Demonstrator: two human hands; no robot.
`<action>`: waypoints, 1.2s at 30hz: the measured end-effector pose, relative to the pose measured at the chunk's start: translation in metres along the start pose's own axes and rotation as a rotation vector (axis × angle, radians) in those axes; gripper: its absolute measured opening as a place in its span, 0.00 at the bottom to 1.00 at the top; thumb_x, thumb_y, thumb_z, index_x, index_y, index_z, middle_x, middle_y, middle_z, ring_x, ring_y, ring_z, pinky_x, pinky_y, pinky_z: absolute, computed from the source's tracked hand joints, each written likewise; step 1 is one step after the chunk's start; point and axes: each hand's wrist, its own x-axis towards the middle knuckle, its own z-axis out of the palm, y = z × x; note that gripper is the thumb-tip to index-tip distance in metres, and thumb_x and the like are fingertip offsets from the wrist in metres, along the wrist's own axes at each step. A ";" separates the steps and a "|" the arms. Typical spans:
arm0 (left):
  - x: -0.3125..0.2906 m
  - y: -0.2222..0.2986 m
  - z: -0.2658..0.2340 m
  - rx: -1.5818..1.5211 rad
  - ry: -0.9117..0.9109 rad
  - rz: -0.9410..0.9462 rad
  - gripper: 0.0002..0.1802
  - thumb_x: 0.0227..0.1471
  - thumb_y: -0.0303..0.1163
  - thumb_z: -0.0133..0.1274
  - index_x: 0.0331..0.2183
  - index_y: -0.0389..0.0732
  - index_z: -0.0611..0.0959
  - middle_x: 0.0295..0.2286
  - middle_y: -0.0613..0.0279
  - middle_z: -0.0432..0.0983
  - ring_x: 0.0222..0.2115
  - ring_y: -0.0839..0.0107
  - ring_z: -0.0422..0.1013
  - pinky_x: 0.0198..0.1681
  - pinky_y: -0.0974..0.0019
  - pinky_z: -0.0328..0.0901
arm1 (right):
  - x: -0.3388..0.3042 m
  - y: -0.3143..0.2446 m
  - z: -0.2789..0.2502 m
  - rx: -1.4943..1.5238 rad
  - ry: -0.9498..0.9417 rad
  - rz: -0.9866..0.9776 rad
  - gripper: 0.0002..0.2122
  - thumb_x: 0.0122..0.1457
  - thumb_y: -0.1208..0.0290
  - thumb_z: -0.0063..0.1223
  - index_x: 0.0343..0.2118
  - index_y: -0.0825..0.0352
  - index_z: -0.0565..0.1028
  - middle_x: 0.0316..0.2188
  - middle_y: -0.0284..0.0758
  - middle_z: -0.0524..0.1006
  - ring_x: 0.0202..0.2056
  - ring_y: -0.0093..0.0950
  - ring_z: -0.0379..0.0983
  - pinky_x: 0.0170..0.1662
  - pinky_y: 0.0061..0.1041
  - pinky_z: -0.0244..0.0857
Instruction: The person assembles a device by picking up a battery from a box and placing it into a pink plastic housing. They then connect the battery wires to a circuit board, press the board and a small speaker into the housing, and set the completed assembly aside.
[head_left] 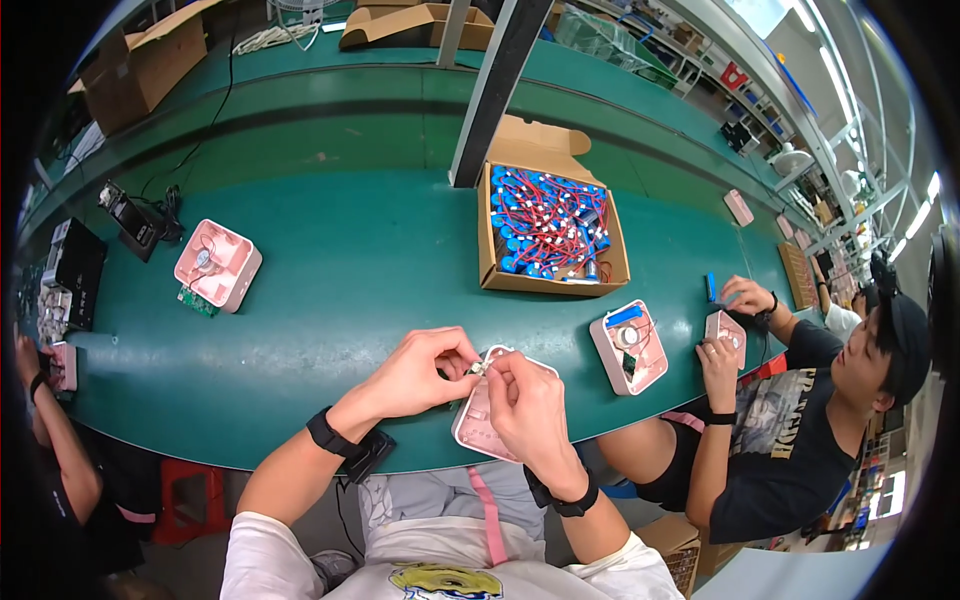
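Over a pink plastic housing [467, 428] at the table's near edge, my two hands meet. My left hand [415, 372] pinches a small white connector [479, 368] between thumb and forefinger. My right hand [530, 405] is closed on the same small piece from the other side, its fingertips nearly touching the left ones. The fingers partly hide the connector, and any wires on it are too small to make out. Beneath the hands, the housing lies with its open side up, and my right hand covers much of its inside.
An open cardboard box [555, 285] of blue batteries with red wires stands ahead, beside a metal post [490, 100]. Other pink housings [238, 280] [655, 375] sit left and right. A black device [370, 455] lies by my left wrist. A co-worker [790, 430] handles another housing at right.
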 end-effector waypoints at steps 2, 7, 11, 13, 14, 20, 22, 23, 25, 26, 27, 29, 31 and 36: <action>0.001 0.000 -0.001 -0.007 0.001 0.016 0.08 0.52 0.18 0.64 0.35 0.33 0.81 0.34 0.63 0.77 0.31 0.78 0.72 0.36 0.72 0.72 | 0.002 0.000 0.001 -0.019 -0.006 -0.012 0.02 0.60 0.81 0.59 0.32 0.71 0.77 0.18 0.39 0.76 0.17 0.28 0.73 0.24 0.28 0.66; 0.010 0.003 -0.002 -0.003 -0.028 0.098 0.08 0.52 0.18 0.64 0.35 0.32 0.81 0.34 0.62 0.77 0.31 0.78 0.72 0.36 0.72 0.72 | 0.006 0.001 0.002 -0.041 0.022 0.019 0.02 0.59 0.82 0.58 0.31 0.71 0.76 0.19 0.41 0.78 0.20 0.35 0.77 0.27 0.31 0.69; 0.015 0.007 0.001 0.055 -0.051 0.124 0.08 0.52 0.18 0.64 0.35 0.32 0.81 0.34 0.63 0.77 0.31 0.78 0.73 0.36 0.73 0.72 | 0.008 0.004 -0.007 -0.057 -0.010 0.057 0.01 0.60 0.81 0.58 0.32 0.71 0.77 0.22 0.43 0.80 0.22 0.38 0.79 0.28 0.33 0.71; 0.017 0.007 0.003 0.076 -0.068 0.135 0.07 0.53 0.18 0.64 0.34 0.32 0.81 0.33 0.64 0.77 0.31 0.78 0.73 0.36 0.73 0.72 | 0.009 0.006 -0.013 -0.084 -0.071 0.067 0.02 0.61 0.79 0.58 0.34 0.72 0.78 0.24 0.44 0.81 0.24 0.39 0.81 0.29 0.34 0.72; 0.016 0.004 0.002 0.038 -0.046 0.086 0.07 0.53 0.18 0.64 0.35 0.32 0.82 0.33 0.64 0.78 0.31 0.79 0.73 0.36 0.73 0.72 | 0.011 0.007 -0.018 -0.091 -0.058 0.072 0.02 0.61 0.79 0.58 0.34 0.72 0.78 0.24 0.44 0.81 0.24 0.39 0.81 0.29 0.34 0.72; 0.013 0.000 -0.002 -0.106 -0.021 -0.127 0.10 0.55 0.20 0.65 0.39 0.33 0.82 0.32 0.66 0.77 0.31 0.82 0.72 0.36 0.73 0.72 | 0.045 0.012 -0.078 -0.194 -0.015 0.044 0.07 0.63 0.76 0.58 0.42 0.70 0.82 0.31 0.48 0.83 0.30 0.45 0.82 0.33 0.37 0.74; 0.015 0.004 0.001 -0.114 -0.034 -0.125 0.11 0.55 0.20 0.65 0.39 0.33 0.81 0.31 0.66 0.76 0.30 0.82 0.72 0.36 0.74 0.72 | 0.072 0.029 -0.109 -0.284 0.098 -0.030 0.07 0.63 0.76 0.58 0.42 0.68 0.83 0.35 0.49 0.83 0.32 0.45 0.82 0.37 0.37 0.75; 0.015 0.005 0.001 -0.120 -0.038 -0.134 0.11 0.55 0.20 0.66 0.40 0.33 0.81 0.30 0.67 0.75 0.30 0.82 0.72 0.36 0.74 0.72 | 0.085 0.038 -0.115 -0.283 0.103 -0.030 0.07 0.63 0.76 0.58 0.42 0.68 0.83 0.35 0.49 0.83 0.32 0.45 0.82 0.37 0.37 0.75; 0.015 0.005 0.001 -0.125 -0.046 -0.138 0.12 0.55 0.20 0.66 0.40 0.33 0.81 0.30 0.67 0.75 0.30 0.82 0.72 0.36 0.74 0.72 | 0.105 0.058 -0.118 -0.414 0.026 -0.078 0.08 0.61 0.76 0.59 0.41 0.64 0.84 0.35 0.46 0.84 0.36 0.45 0.81 0.42 0.38 0.75; 0.015 0.005 0.001 -0.120 -0.052 -0.139 0.12 0.55 0.20 0.66 0.40 0.33 0.81 0.30 0.68 0.74 0.30 0.83 0.71 0.36 0.74 0.72 | 0.112 0.068 -0.114 -0.415 0.031 -0.079 0.08 0.61 0.76 0.59 0.41 0.64 0.84 0.35 0.46 0.84 0.36 0.45 0.81 0.42 0.38 0.75; 0.015 0.005 0.001 -0.116 -0.060 -0.139 0.11 0.55 0.20 0.66 0.40 0.33 0.81 0.30 0.68 0.74 0.30 0.83 0.71 0.37 0.74 0.71 | 0.117 0.080 -0.110 -0.464 -0.006 -0.099 0.08 0.60 0.76 0.59 0.41 0.64 0.84 0.34 0.45 0.83 0.37 0.45 0.81 0.43 0.39 0.75; 0.014 0.006 0.000 -0.109 -0.063 -0.139 0.11 0.55 0.20 0.66 0.40 0.33 0.81 0.30 0.69 0.73 0.31 0.83 0.71 0.37 0.74 0.71 | 0.125 0.088 -0.102 -0.555 -0.088 -0.143 0.08 0.59 0.77 0.59 0.40 0.63 0.85 0.33 0.43 0.83 0.39 0.44 0.80 0.44 0.41 0.74; 0.011 0.007 -0.001 -0.106 -0.078 -0.133 0.11 0.55 0.20 0.66 0.40 0.34 0.82 0.30 0.69 0.73 0.32 0.83 0.70 0.38 0.75 0.71 | 0.129 0.083 -0.099 -0.543 -0.085 -0.121 0.08 0.58 0.77 0.60 0.39 0.63 0.85 0.33 0.43 0.83 0.39 0.44 0.80 0.44 0.42 0.73; 0.007 0.011 -0.002 -0.075 -0.082 -0.085 0.11 0.55 0.21 0.66 0.40 0.34 0.82 0.31 0.70 0.73 0.33 0.83 0.70 0.40 0.74 0.71 | 0.132 0.069 -0.102 -0.558 -0.038 -0.110 0.07 0.57 0.79 0.61 0.37 0.64 0.86 0.32 0.41 0.84 0.37 0.39 0.81 0.40 0.39 0.74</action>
